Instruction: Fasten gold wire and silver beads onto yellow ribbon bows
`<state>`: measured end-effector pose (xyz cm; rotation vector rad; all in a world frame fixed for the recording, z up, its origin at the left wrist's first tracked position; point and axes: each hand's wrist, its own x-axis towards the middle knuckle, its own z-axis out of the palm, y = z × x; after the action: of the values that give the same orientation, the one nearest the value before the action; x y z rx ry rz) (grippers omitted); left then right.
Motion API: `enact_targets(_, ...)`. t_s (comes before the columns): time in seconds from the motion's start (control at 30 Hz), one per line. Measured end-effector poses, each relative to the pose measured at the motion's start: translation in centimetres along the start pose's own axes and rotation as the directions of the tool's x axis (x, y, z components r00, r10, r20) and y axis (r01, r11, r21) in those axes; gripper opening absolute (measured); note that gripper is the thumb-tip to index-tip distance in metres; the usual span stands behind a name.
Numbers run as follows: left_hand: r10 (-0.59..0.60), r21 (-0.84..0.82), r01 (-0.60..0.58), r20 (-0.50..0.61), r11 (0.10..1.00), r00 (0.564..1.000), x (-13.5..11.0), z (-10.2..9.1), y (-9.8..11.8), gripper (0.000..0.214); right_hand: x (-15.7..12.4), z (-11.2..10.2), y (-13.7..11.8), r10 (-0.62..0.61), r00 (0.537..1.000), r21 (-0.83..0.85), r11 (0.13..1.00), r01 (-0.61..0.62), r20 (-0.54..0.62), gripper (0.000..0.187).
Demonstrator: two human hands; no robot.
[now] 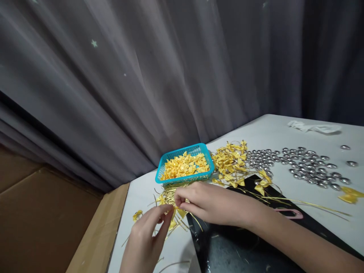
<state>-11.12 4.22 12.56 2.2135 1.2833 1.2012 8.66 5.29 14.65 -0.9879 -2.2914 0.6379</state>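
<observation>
My left hand (149, 237) and my right hand (209, 203) meet over the near left part of a white table (284, 132). Both pinch at a small yellow ribbon bow (174, 218) tied with thin gold wire. Loose gold wires (170, 191) lie bundled just beyond my fingers. Behind them stands a turquoise mesh basket (163, 167) filled with yellow ribbon bows (184, 165). Another yellow bow (137, 215) lies left of my left hand.
A heap of wired yellow bows (230, 161) lies right of the basket. Several silver beads (301, 163) spread over the table's right half. A black sheet (241, 246) lies under my right forearm, a pink clip (291, 213) on it. White cloth (313, 127), grey curtain (142, 76), cardboard (42, 220).
</observation>
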Motion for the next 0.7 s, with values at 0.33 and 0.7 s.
enact_targets(0.33,0.201,0.186,-0.226,0.14,0.956,0.969,0.3,-0.3,-1.0,0.017,0.1,0.4,0.0,0.0,1.0,-0.198,0.98,0.002,0.009,0.014)
enact_targets(0.7,0.245,0.231,-0.262,0.1,0.937,0.964,-0.2,0.2,-1.2,0.014,-0.2,-0.2,0.3,-0.018,1.0,-0.193,0.981,0.022,0.025,0.013)
